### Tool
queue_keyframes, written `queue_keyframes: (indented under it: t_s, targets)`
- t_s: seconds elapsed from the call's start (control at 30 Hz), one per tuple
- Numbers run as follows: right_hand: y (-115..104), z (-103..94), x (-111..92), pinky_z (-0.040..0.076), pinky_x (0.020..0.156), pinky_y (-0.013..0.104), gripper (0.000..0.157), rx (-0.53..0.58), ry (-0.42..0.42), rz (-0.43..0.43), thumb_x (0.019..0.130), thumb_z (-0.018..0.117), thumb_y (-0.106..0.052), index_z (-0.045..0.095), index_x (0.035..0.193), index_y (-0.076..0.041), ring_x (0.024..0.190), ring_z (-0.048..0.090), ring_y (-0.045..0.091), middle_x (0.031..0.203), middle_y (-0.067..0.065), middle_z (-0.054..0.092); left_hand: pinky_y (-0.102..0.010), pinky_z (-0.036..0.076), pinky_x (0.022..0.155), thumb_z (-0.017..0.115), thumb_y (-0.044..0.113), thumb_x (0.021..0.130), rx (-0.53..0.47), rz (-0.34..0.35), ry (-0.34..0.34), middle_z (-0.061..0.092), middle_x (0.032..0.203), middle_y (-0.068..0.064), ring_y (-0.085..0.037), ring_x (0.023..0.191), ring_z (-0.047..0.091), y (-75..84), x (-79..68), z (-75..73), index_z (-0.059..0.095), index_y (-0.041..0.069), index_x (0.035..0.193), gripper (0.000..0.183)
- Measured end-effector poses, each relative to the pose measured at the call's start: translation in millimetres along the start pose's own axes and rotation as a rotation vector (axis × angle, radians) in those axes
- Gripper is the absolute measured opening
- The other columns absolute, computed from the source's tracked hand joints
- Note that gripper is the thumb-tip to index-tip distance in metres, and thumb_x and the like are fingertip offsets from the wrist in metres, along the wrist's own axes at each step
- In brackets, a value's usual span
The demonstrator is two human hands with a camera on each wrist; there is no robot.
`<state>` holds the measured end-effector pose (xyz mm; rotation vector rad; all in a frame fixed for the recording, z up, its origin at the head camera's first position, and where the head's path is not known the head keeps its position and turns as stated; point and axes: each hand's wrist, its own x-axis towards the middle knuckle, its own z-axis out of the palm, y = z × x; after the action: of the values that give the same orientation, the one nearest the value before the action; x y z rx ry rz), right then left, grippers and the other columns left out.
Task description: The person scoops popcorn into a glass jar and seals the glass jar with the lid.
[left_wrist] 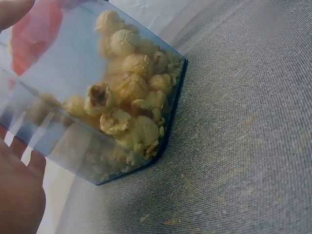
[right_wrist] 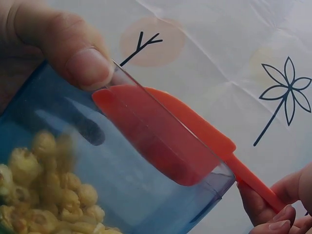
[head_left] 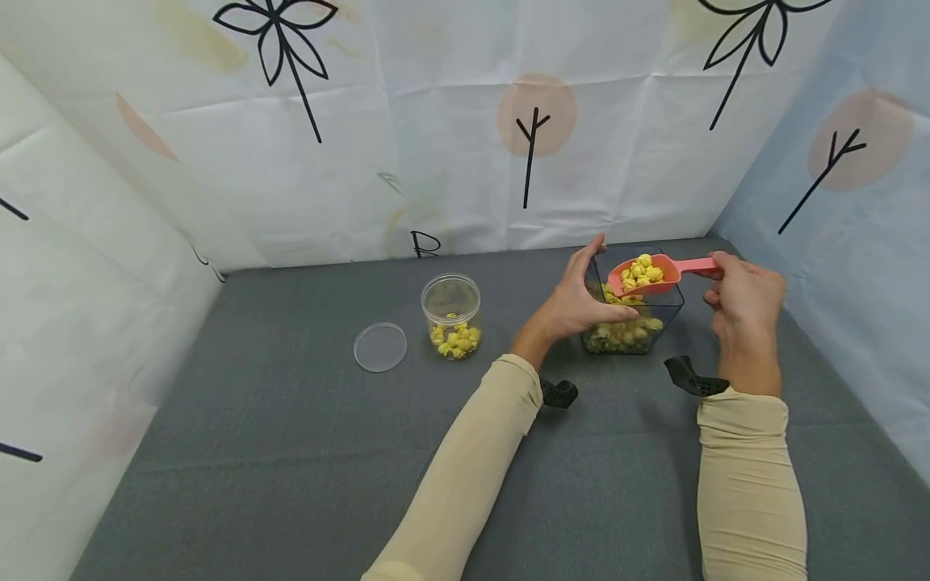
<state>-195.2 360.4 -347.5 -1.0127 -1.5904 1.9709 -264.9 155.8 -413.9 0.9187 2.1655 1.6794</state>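
Note:
My left hand [head_left: 570, 303] grips a clear square plastic container [head_left: 668, 313] from its left side, the thumb lying over the near wall. Yellow popcorn [left_wrist: 131, 87] fills the lower part of this container. My right hand [head_left: 748, 311] pinches the handle of a coral-pink scoop [head_left: 672, 273]. In the head view the scoop's bowl, heaped with popcorn pieces, is over the container's mouth. Through the clear wall in the right wrist view, the scoop [right_wrist: 161, 141] shows partly below the rim, close to my left thumb [right_wrist: 85, 66].
Left of the container stands a clear round jar [head_left: 450, 303] without its lid, some popcorn at its bottom. A clear round lid [head_left: 380, 347] lies flat beside it on the grey cloth [head_left: 291, 436]. Printed white curtains [head_left: 450, 177] rise behind and at both sides.

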Motion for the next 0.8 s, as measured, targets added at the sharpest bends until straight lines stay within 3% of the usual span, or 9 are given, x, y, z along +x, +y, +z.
queue_keyframes:
  t_s: [0.4,0.8]
  targets:
    - [-5.3,-0.8,-4.9,0.040,0.048,0.016,0.016,0.058,0.016,0.001,0.096,0.072,-0.031,0.076,0.087,-0.017,0.053,0.041,0.011,0.074,-0.007,0.064,-0.048,0.040,0.118,0.089,0.033,0.078,0.028,-0.063,-0.011,0.019,0.166,0.013,-0.016,0.155,0.025,8.4,-1.6,-4.9,0.000,0.043,0.163,0.123]
    - [-8.3,-1.0,-11.8,0.040,0.047,0.016,0.014,0.124,0.038,-0.037,0.095,0.074,-0.028,0.078,0.092,-0.016,0.052,0.041,0.011,0.077,-0.004,0.064,-0.051,0.039,0.119,0.087,0.046,0.079,0.168,-0.101,-0.025,0.013,0.171,0.005,-0.020,0.157,0.026,19.8,-7.0,-9.5,-0.004,0.040,0.163,0.124]
